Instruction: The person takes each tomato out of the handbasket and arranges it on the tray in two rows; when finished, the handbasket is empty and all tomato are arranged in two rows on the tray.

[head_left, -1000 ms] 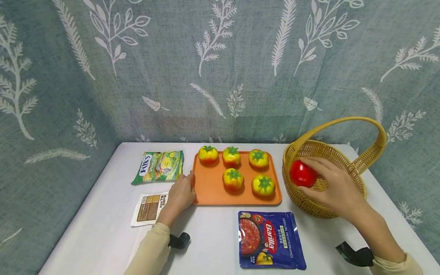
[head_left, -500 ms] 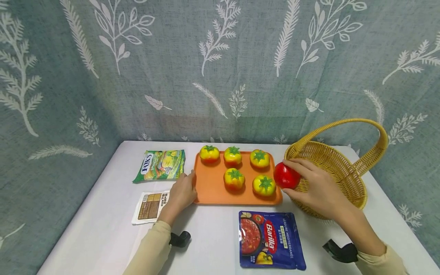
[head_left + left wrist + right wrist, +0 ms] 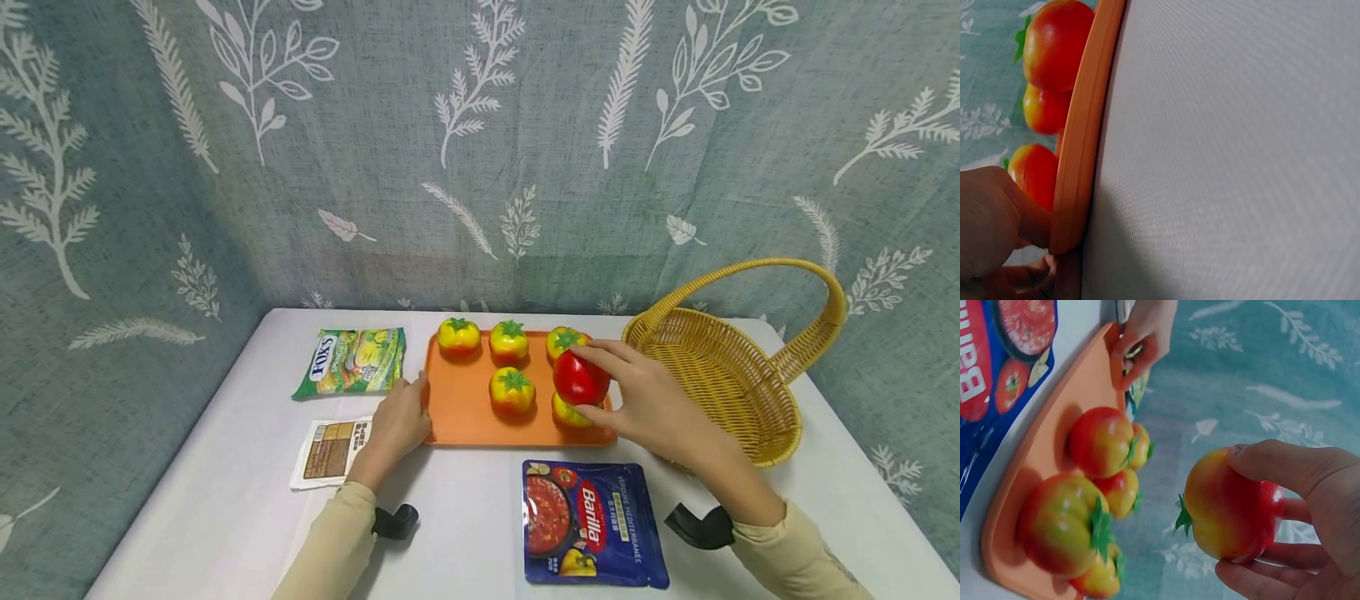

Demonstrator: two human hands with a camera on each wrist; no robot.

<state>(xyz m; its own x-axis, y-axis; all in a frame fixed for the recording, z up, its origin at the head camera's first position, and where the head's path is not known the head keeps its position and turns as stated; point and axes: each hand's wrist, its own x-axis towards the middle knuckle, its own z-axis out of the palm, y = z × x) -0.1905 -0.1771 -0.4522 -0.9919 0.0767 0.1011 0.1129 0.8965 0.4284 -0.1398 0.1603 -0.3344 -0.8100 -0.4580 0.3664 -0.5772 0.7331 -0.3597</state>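
My right hand [image 3: 651, 406] holds a red-and-yellow tomato [image 3: 581, 379] over the right end of the orange tray [image 3: 457, 404]. In the right wrist view, thumb and fingers curl around this tomato [image 3: 1229, 509], its green leafy top facing away from the palm. Several similar tomatoes [image 3: 512, 392] stand on the tray, and the held one partly hides two of them in the head view. My left hand [image 3: 402, 423] grips the tray's left edge. In the left wrist view its thumb lies over the tray rim [image 3: 1075, 169], with fingers below.
A wicker basket [image 3: 776, 417] with a tall handle stands right of the tray. In front lies a blue Barilla pouch [image 3: 592, 525]. Left of the tray are a green Fox's candy bag [image 3: 352, 361] and a small white-and-brown packet [image 3: 330, 452]. A patterned cloth [image 3: 375, 167] hangs behind the table.
My right hand has carried the tomato leftward, from inside the basket's rim to above the tray's right end. The left hand keeps its place on the tray edge.
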